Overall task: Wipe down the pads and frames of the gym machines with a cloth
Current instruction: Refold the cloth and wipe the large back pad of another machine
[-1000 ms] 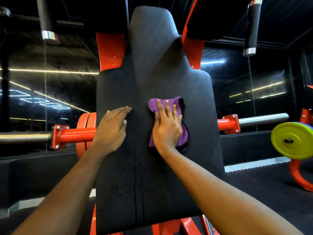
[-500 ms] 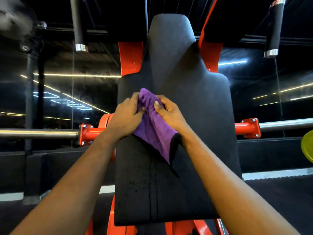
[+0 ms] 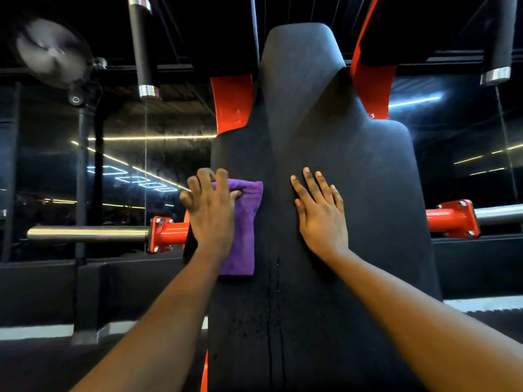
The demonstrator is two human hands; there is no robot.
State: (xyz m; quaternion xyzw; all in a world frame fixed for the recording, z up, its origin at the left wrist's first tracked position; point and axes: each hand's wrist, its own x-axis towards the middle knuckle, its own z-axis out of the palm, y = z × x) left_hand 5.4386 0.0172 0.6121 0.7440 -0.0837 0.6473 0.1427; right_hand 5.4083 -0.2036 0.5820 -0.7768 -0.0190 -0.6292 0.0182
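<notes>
- The left hand presses the cloth flat against the pad. Its fingers are spread and lightly bent at the tips, and the palm covers most of the fabric.
- The cloth lies at the pad's left edge, in the middle left of the frame, with a purple strip showing to the right of the hand and below it.
- The right hand rests bare on the pad at centre right, fingers straight and close together. It holds nothing and appears to be bracing.
- The step in hand looks like wiping the pad's left side.
- To do it well, the palm should keep even pressure so the whole cloth stays in contact and does not bunch under the fingers.
- Long overlapping strokes down the edge would suit. Dark specks and a seam low on the pad at bottom centre likely need a pass.
- The cloth sits right at the edge, so wrapping it round the side would catch the rim.
- The braced hand covers a patch that will need its own wipe.
- The red frame behind the pad at upper centre looks untouched by either hand, so much of the task seems to remain.
</notes>
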